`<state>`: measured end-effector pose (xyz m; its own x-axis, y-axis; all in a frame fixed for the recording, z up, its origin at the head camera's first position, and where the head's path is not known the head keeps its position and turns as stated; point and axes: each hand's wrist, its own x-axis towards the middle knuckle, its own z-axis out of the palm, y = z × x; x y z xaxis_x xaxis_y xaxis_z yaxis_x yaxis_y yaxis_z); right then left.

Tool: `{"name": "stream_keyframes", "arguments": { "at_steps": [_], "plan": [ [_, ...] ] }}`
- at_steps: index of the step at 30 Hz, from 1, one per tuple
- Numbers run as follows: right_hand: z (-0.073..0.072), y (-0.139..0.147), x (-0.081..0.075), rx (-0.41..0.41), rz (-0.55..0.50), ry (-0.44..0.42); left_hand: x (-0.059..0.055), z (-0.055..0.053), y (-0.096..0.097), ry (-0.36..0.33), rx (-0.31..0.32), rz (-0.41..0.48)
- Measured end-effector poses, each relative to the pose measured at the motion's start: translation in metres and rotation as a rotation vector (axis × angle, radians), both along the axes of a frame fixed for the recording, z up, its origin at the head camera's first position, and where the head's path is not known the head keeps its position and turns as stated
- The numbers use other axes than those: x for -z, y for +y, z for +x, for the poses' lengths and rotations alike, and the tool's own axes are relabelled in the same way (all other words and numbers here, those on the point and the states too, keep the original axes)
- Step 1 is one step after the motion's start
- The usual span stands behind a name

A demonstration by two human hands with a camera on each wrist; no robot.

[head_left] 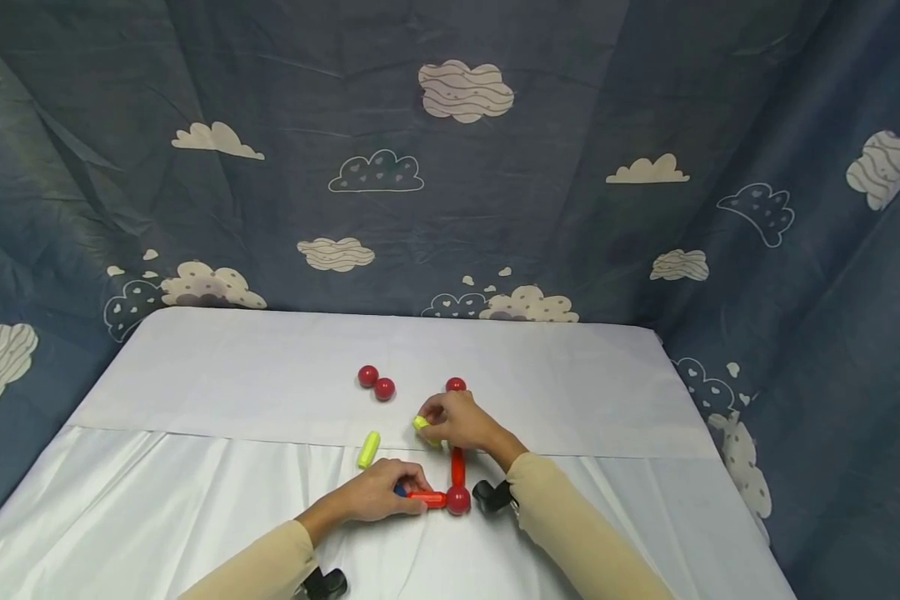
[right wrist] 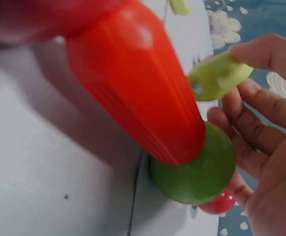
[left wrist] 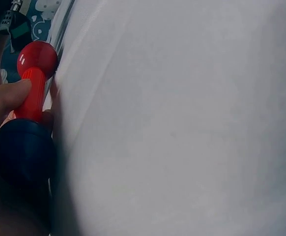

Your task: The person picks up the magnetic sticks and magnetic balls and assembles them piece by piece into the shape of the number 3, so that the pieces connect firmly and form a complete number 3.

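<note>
My left hand (head_left: 381,492) grips a short red rod (head_left: 428,499) lying crosswise. At its left end is a blue ball (left wrist: 25,152), mostly covered by the hand in the head view. A red ball (head_left: 458,500) forms the corner at the other end, where a second red rod (head_left: 458,468) leads away from me. That second rod meets a green ball (right wrist: 197,169), seen in the right wrist view but hidden in the head view. Beside the green ball, my right hand (head_left: 462,422) pinches a yellow-green rod (right wrist: 219,77) between thumb and fingers.
Two loose red balls (head_left: 368,376) lie close together at the back left. Another yellow-green rod (head_left: 369,449) rests on the white tablecloth (head_left: 217,375) left of my hands. One more red ball (head_left: 456,384) shows just beyond the right hand. A cloud-patterned curtain hangs behind the table.
</note>
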<state>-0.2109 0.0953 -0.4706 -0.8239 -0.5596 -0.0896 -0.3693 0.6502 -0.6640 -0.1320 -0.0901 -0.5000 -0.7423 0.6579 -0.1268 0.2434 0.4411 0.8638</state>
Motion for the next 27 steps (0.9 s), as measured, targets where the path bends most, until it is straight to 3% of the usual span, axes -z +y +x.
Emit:
{"name": "stream_keyframes", "arguments": {
  "at_steps": [4, 15, 19, 27],
  "plan": [
    [-0.005, 0.004, 0.001, 0.005, -0.07, -0.072, 0.001, 0.001, 0.0, 0.002, -0.004, -0.004],
    [-0.014, 0.01, -0.005, 0.019, -0.199, -0.159, -0.003, 0.0, 0.0, 0.001, -0.011, -0.014],
    [-0.024, 0.011, -0.01, 0.043, -0.204, -0.191, -0.003, 0.0, 0.001, -0.001, -0.013, -0.016],
    [-0.049, 0.007, -0.019, 0.086, -0.115, -0.149, 0.001, 0.0, 0.001, -0.009, -0.021, -0.031]
  ]
}}
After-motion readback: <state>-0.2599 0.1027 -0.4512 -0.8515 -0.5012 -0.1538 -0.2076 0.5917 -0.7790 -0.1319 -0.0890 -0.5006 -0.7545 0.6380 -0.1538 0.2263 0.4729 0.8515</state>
